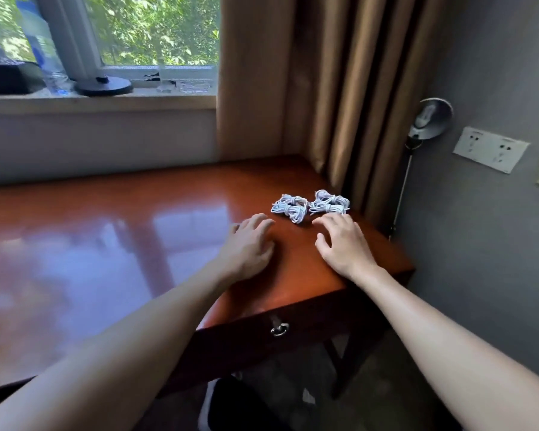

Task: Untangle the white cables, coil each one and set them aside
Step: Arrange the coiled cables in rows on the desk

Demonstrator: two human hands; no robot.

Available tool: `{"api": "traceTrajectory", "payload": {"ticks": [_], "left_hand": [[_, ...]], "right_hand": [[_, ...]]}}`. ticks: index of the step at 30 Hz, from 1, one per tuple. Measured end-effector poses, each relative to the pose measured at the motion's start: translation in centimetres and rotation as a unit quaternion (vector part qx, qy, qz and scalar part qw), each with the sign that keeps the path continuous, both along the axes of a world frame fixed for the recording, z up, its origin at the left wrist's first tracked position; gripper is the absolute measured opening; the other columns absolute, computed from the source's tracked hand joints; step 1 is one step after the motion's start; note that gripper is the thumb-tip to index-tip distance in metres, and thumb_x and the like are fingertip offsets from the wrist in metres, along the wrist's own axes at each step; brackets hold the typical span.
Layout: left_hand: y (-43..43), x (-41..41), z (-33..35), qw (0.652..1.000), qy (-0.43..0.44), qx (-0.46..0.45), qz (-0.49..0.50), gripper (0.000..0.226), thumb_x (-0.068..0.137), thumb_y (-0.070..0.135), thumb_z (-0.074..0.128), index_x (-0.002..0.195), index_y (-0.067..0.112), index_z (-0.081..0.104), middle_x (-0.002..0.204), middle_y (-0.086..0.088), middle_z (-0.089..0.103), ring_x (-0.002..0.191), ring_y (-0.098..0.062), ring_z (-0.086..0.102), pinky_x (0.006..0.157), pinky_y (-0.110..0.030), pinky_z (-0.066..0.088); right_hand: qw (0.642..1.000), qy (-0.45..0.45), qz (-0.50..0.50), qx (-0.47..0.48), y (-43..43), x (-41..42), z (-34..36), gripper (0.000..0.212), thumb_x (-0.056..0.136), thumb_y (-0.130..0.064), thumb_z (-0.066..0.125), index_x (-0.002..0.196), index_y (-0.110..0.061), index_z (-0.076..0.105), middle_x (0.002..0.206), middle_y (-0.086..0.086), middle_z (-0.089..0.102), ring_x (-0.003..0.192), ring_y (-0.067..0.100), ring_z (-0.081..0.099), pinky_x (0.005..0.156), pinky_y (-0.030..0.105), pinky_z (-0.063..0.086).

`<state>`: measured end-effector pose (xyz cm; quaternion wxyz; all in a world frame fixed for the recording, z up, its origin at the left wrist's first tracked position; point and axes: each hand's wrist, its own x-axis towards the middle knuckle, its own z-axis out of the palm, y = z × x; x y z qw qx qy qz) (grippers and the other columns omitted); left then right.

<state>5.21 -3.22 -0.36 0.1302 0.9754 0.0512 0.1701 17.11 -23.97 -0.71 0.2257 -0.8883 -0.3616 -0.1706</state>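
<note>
Left hand (pixel 250 244), right hand (pixel 344 244) spread; left coil (pixel 289 208), right coil (pixel 329 202) abreast, axes crosswise.

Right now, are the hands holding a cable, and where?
Nothing is held. The left hand and right hand are open over the desk, just short of the left coil and right coil.

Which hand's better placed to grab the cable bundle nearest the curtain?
The right hand: its fingertips are at the near edge of that cable bundle. The left hand sits by the other bundle, farther away.
</note>
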Motion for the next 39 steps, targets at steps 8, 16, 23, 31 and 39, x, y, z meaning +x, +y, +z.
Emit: {"api": "traceTrajectory", "payload": {"ticks": [8, 16, 23, 31, 39], "left_hand": [[-1.3, 7.3, -1.5, 0.998, -0.065, 0.016, -0.02, 0.06, 0.094, 0.026, 0.053, 0.152, 0.015, 0.037, 0.161, -0.003, 0.032, 0.149, -0.021, 0.026, 0.116, -0.039, 0.02], [-0.9, 8.8, -2.1, 0.996, -0.082, 0.001, -0.037, 0.064, 0.082, 0.024, 0.042, 0.146, 0.015, 0.044, 0.15, -0.004, 0.044, 0.148, -0.018, 0.027, 0.115, -0.043, 0.018], [-1.0, 7.9, -2.4, 0.993, -0.117, 0.028, 0.023, 0.028, 0.09, 0.025, 0.047, 0.114, 0.017, 0.057, 0.11, -0.004, 0.052, 0.105, -0.027, 0.052, 0.092, -0.042, 0.034], [-1.1, 7.2, -1.7, 0.996, -0.086, 0.0, 0.011, 0.038, 0.089, 0.017, 0.051, 0.126, 0.022, 0.055, 0.121, 0.002, 0.061, 0.109, -0.024, 0.055, 0.092, -0.039, 0.035], [-0.7, 2.4, -0.5, 0.998, -0.063, -0.001, 0.011, 0.033, 0.093, 0.021, 0.052, 0.125, 0.023, 0.057, 0.122, 0.005, 0.065, 0.113, -0.02, 0.056, 0.095, -0.037, 0.028]], "right_hand": [[0.998, 0.006, -0.057, 0.03, 0.7, 2.8, -1.1, 0.057, 0.086, -0.028, 0.061, 0.14, -0.013, 0.053, 0.15, 0.008, 0.046, 0.141, 0.027, 0.037, 0.117, 0.043, 0.028], [0.998, 0.0, -0.07, -0.005, 1.0, 3.5, -1.7, 0.064, 0.085, -0.037, 0.049, 0.145, -0.014, 0.048, 0.146, 0.004, 0.05, 0.142, 0.024, 0.036, 0.12, 0.044, 0.024], [0.992, -0.051, -0.101, 0.052, 0.8, 3.3, -1.7, 0.05, 0.088, -0.028, 0.063, 0.137, -0.015, 0.057, 0.127, 0.004, 0.057, 0.118, 0.029, 0.049, 0.099, 0.044, 0.04], [0.991, 0.016, -0.128, 0.026, 0.6, 2.9, -1.2, 0.043, 0.091, -0.039, 0.06, 0.128, -0.018, 0.058, 0.121, 0.004, 0.065, 0.113, 0.028, 0.056, 0.1, 0.042, 0.041], [0.984, 0.13, -0.045, 0.116, -1.0, -0.3, -0.8, 0.032, 0.084, -0.023, 0.076, 0.114, -0.017, 0.065, 0.11, -0.002, 0.068, 0.106, 0.021, 0.057, 0.087, 0.023, 0.037]]}}
